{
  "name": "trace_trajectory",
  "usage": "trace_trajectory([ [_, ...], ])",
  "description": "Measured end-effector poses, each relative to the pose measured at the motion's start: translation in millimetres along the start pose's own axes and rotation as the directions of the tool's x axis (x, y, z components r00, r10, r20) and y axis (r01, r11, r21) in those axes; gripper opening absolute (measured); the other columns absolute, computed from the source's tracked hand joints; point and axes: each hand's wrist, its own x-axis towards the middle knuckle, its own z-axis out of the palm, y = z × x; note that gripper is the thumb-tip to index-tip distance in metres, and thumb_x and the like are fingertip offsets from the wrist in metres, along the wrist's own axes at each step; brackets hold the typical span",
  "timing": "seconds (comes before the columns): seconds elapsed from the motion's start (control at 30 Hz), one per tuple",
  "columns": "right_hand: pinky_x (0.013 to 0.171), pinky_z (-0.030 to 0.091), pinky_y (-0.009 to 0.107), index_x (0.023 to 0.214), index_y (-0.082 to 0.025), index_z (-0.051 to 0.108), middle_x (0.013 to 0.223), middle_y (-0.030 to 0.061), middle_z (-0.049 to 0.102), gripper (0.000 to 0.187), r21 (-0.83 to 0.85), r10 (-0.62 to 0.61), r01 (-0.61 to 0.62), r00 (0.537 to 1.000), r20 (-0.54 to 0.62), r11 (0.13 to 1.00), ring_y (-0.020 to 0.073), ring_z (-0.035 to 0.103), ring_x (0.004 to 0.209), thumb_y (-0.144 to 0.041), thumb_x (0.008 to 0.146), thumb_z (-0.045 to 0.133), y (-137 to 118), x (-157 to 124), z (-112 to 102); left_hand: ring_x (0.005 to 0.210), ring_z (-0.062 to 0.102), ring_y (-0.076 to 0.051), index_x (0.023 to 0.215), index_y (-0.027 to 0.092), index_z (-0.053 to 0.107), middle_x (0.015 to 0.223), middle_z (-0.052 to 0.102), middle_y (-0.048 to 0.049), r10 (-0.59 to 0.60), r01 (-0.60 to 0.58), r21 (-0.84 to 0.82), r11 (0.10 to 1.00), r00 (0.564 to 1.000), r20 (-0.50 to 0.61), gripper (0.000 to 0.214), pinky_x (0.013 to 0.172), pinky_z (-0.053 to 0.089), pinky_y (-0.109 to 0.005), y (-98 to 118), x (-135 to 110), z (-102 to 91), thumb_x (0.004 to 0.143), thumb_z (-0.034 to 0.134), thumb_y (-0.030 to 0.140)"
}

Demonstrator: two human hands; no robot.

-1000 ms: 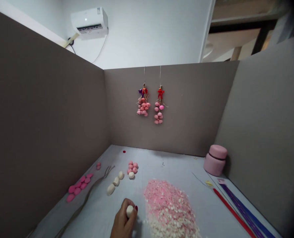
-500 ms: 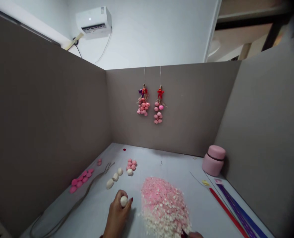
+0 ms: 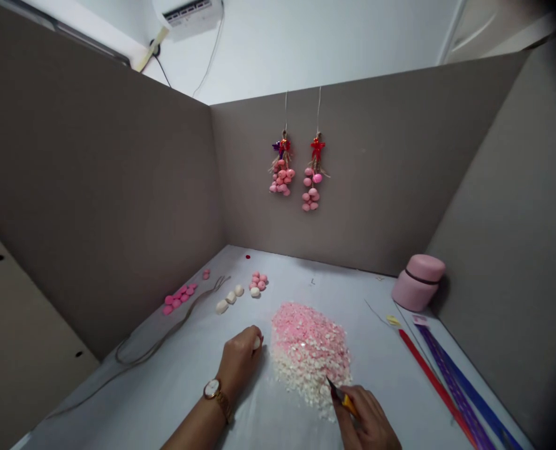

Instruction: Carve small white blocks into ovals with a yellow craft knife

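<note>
Two hanging clusters (image 3: 281,167), three white balls (image 3: 231,298)

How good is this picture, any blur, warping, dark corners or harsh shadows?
Head view: soft, even light, with only faint shadows beside the pink jar and under the left hand. Wide-angle warping bends the partition walls outward. The right edge and top right corner darken. The right hand, cut off at the bottom edge, and the pile of pink and white flakes look slightly soft.

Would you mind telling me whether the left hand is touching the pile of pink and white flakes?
Apart. The head view shows bare table between the left hand, which holds a white ball, and the pile.
</note>
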Motion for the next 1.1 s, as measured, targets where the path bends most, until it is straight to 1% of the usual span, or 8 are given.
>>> trace_trajectory([
  [0.2, 0.064, 0.047, 0.028, 0.083, -0.023, 0.062, 0.070, 0.0034, 0.065, 0.028, -0.045, -0.002, 0.007, 0.993, 0.122, 0.999, 0.0209, 0.064, 0.066, -0.044, 0.096, 0.048, 3.9, 2.6, -4.1, 0.087, 0.067, -0.020, 0.108, 0.018, 0.064, 0.107, 0.069, -0.0062, 0.078, -0.102, 0.177, 0.979, 0.987, 0.138, 0.021, 0.075, 0.057, -0.041, 4.2, 0.3, 7.1, 0.091, 0.058, 0.029],
  [0.43, 0.066, 0.045, 0.027, 0.080, -0.023, 0.064, 0.074, 0.0030, 0.066, 0.023, -0.060, 0.101, -0.091, 0.977, 0.189, 0.994, 0.0208, 0.064, 0.070, -0.040, 0.091, 0.053, 2.0, 4.0, -6.4, 0.091, 0.067, -0.021, 0.111, 0.018, 0.062, 0.112, 0.068, -0.0072, 0.158, -0.189, 0.193, 0.963, 0.974, 0.165, 0.023, 0.077, 0.057, -0.043, 5.0, -0.9, 9.1, 0.091, 0.058, 0.029],
  [0.63, 0.071, 0.043, 0.031, 0.073, -0.022, 0.066, 0.073, 0.0052, 0.066, 0.028, 0.135, 0.341, -0.367, 0.922, 0.181, 0.920, 0.0248, 0.060, 0.074, -0.050, 0.078, 0.063, -15.4, 10.4, -5.1, 0.094, 0.066, -0.023, 0.112, 0.018, 0.062, 0.114, 0.067, -0.0075, 0.210, -0.211, -0.006, 0.977, 0.968, 0.140, 0.025, 0.080, 0.056, -0.045, 7.1, -3.4, 8.1, 0.090, 0.059, 0.029],
  [0.83, 0.055, 0.041, 0.025, 0.070, -0.020, 0.059, 0.061, -0.0009, 0.052, 0.046, 0.218, 0.418, -0.450, 0.891, 0.177, 0.866, 0.0169, 0.049, 0.057, -0.063, 0.082, 0.054, -26.7, 24.4, -11.6, 0.086, 0.066, -0.021, 0.107, 0.018, 0.060, 0.096, 0.070, -0.0070, -0.004, 0.047, -0.399, 0.916, 0.994, 0.108, 0.024, 0.080, 0.053, -0.042, 26.0, -23.3, -15.4, 0.096, 0.043, 0.031],
  [0.9, 0.048, 0.036, 0.023, 0.067, -0.020, 0.054, 0.056, -0.0053, 0.040, 0.050, 0.243, 0.441, -0.477, 0.877, 0.189, 0.845, 0.0136, 0.040, 0.051, -0.067, 0.083, 0.050, -28.1, 30.2, -17.0, 0.073, 0.068, -0.019, 0.095, 0.018, 0.061, 0.080, 0.072, -0.0047, 0.018, 0.146, -0.560, 0.816, 0.961, 0.275, 0.021, 0.066, 0.054, -0.033, 34.5, -40.4, -28.4, 0.092, 0.043, 0.028],
  [1.0, 0.045, 0.030, 0.022, 0.062, -0.022, 0.044, 0.056, -0.0076, 0.031, 0.052, 0.274, 0.463, -0.504, 0.863, 0.203, 0.819, 0.0117, 0.032, 0.050, -0.070, 0.082, 0.049, -28.9, 38.5, -22.6, 0.060, 0.067, -0.018, 0.072, 0.021, 0.069, 0.066, 0.075, -0.0015, 0.203, 0.311, -0.673, 0.670, 0.796, 0.570, 0.004, 0.054, 0.050, -0.028, 46.2, -65.1, -39.7, 0.069, 0.068, 0.023],
  [1.03, 0.045, 0.029, 0.022, 0.061, -0.023, 0.042, 0.057, -0.0078, 0.029, 0.053, 0.282, 0.467, -0.511, 0.859, 0.210, 0.812, 0.0116, 0.031, 0.050, -0.071, 0.081, 0.050, -29.0, 40.8, -23.1, 0.051, 0.062, -0.016, 0.068, 0.022, 0.072, 0.059, 0.073, 0.0009, 0.252, 0.355, -0.674, 0.647, 0.735, 0.629, 0.011, 0.048, 0.046, -0.026, 49.8, -69.4, -39.0, 0.060, 0.073, 0.015],
  [1.1, 0.046, 0.028, 0.022, 0.060, -0.023, 0.041, 0.057, -0.0080, 0.029, 0.055, 0.294, 0.472, -0.522, 0.852, 0.228, 0.801, 0.0116, 0.030, 0.051, -0.074, 0.078, 0.051, -28.6, 44.5, -22.8, 0.042, 0.053, -0.012, 0.064, 0.023, 0.075, 0.051, 0.068, 0.0039, 0.293, 0.403, -0.683, 0.610, 0.686, 0.666, 0.019, 0.042, 0.037, -0.023, 56.4, -68.7, -30.9, 0.053, 0.072, 0.008],
])
